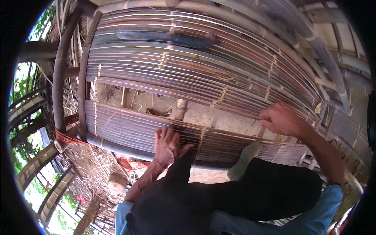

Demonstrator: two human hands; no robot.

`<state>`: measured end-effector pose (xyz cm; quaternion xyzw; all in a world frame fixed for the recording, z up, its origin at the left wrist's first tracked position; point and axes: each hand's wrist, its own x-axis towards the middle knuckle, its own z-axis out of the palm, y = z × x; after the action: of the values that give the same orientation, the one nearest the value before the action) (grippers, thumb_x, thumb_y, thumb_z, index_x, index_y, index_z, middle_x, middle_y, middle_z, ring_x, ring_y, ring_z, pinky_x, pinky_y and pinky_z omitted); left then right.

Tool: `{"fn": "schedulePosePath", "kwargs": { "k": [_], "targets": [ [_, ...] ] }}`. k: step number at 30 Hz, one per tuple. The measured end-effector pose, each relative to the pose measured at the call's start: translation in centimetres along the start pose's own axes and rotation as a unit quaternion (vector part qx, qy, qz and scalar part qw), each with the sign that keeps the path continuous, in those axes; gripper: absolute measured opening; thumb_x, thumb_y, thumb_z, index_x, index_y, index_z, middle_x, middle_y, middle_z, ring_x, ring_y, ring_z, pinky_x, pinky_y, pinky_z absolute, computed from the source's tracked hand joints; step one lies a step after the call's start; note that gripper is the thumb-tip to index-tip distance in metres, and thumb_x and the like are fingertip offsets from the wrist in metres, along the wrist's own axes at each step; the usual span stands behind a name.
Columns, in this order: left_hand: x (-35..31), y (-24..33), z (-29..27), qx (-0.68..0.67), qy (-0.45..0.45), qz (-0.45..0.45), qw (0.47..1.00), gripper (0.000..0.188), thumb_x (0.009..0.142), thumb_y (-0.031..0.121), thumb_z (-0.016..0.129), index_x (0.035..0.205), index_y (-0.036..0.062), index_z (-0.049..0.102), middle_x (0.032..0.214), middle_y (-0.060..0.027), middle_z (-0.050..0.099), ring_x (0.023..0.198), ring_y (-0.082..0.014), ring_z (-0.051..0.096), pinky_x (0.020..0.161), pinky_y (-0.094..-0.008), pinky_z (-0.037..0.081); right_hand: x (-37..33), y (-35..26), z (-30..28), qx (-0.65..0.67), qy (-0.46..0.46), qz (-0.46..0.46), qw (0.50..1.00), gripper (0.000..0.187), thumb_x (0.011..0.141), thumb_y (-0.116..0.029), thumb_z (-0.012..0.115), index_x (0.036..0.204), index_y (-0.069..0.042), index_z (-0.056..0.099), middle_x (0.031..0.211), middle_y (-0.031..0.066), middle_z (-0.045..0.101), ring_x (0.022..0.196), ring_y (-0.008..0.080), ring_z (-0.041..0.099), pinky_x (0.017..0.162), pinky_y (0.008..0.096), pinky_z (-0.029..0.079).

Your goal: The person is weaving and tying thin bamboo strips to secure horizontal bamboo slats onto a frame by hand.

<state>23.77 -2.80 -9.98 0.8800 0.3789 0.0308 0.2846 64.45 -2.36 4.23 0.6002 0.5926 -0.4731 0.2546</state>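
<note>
Head view: left hand [166, 145] spread on brown slats [129, 127]; right hand [279, 118] curled near others, whether pinching I can't tell.

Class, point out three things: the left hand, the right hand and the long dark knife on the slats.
Left hand [166, 146], head view: back of the hand.
Right hand [283, 119], head view: back of the hand.
Long dark knife [163, 37], head view: blade, near the handle.

Slatted bamboo platform [188, 87] — brown, pale-lashed, open lengthwise between two slat sections — spans frame's centre and top.
</note>
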Motion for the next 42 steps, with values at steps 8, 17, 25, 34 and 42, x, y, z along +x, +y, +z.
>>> {"fn": "schedulePosePath", "kwargs": {
  "k": [8, 17, 25, 34, 42],
  "targets": [
    [0.8, 2.5, -1.3, -0.396, -0.156, -0.161, 0.890, 0.015, 0.092, 0.020, 0.069, 0.088, 0.0054, 0.070, 0.118, -0.0138, 0.064, 0.123, -0.0317, 0.052, 0.102, -0.0453, 0.036, 5.1, 2.7, 19.3, 0.257, 0.196, -0.077, 0.943, 0.043, 0.089, -0.038, 0.072, 0.112, -0.002, 0.070, 0.102, 0.0206, 0.069, 0.095, 0.0381, 0.067, 0.087, 0.0422, 0.053],
    [0.2, 9.6, -3.4, -0.567, -0.115, -0.332, 0.745, 0.031, 0.099, 0.028, 0.063, 0.097, -0.0009, 0.072, 0.140, -0.0124, 0.059, 0.100, -0.0161, 0.060, 0.091, -0.0313, 0.046, 8.2, 0.9, 21.7, 0.300, 0.238, -0.068, 0.921, 0.041, 0.078, -0.037, 0.083, 0.095, -0.001, 0.073, 0.094, 0.0183, 0.070, 0.087, 0.0346, 0.069, 0.078, 0.0431, 0.053],
    [-2.4, 8.0, -1.9, -0.682, 0.140, -0.215, 0.685, 0.041, 0.103, 0.035, 0.053, 0.076, 0.0056, 0.060, 0.094, -0.0136, 0.071, 0.090, -0.0347, 0.065, 0.119, -0.0501, 0.022, 8.7, 1.2, 19.7, 0.301, 0.196, -0.036, 0.933, 0.042, 0.070, -0.038, 0.087, 0.086, -0.002, 0.074, 0.088, 0.0175, 0.073, 0.083, 0.0318, 0.071, 0.075, 0.0407, 0.054],
    [-5.7, 10.1, -1.2, -0.707, 0.202, -0.294, 0.610, 0.045, 0.108, 0.037, 0.042, 0.073, 0.0100, 0.050, 0.055, -0.0029, 0.041, 0.052, -0.0194, 0.041, 0.074, -0.0417, 0.046, 9.3, 1.6, 19.6, 0.311, 0.139, -0.052, 0.939, 0.045, 0.071, -0.044, 0.087, 0.087, -0.005, 0.072, 0.087, 0.0147, 0.074, 0.084, 0.0303, 0.072, 0.075, 0.0407, 0.056],
    [-6.5, 10.0, -0.1, -0.693, 0.155, -0.364, 0.603, 0.041, 0.107, 0.035, 0.044, 0.077, 0.0094, 0.052, 0.065, -0.0055, 0.050, 0.056, -0.0203, 0.048, 0.076, -0.0402, 0.048, 9.3, 0.4, 21.6, 0.220, 0.377, -0.186, 0.880, 0.040, 0.075, -0.036, 0.084, 0.098, -0.007, 0.069, 0.102, 0.0103, 0.065, 0.097, 0.0294, 0.063, 0.082, 0.0396, 0.051]
  ]
}}
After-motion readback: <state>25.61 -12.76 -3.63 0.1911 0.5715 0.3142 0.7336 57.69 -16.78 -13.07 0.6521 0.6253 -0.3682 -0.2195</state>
